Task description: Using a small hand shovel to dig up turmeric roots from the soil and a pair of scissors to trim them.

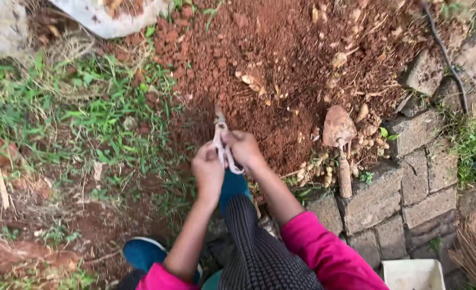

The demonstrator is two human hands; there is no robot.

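Item: pale root [220, 140], long and slender, soil-stained at its far tip. Location: held upright in front of me, above the edge of the red soil bed [281, 59], between both my hands.

Left hand [208, 171]: closed around the lower part of the root, fingers wrapped, wrist bent up. Right hand [245, 148]: closed on the same root just beside the left, thumb side toward it, the two hands touching. Pale strands curl out below my grip. Both forearms rise from pink sleeves [324, 249] and converge at the root.

Step in hand, as I judge it: working the root over with my fingers, pulling or peeling something off it. The next move seems to call for a firm hold with one hand while the other draws along the length, without snapping the thin end.

Nearby: trowel [340, 140] with soil-caked blade and wooden handle, lying on the bed to my right; small pale tubers [319, 171] heaped beside its handle; stone block edging [404, 182]; grass [88, 118] to my left; blue shoe [144, 252] below.
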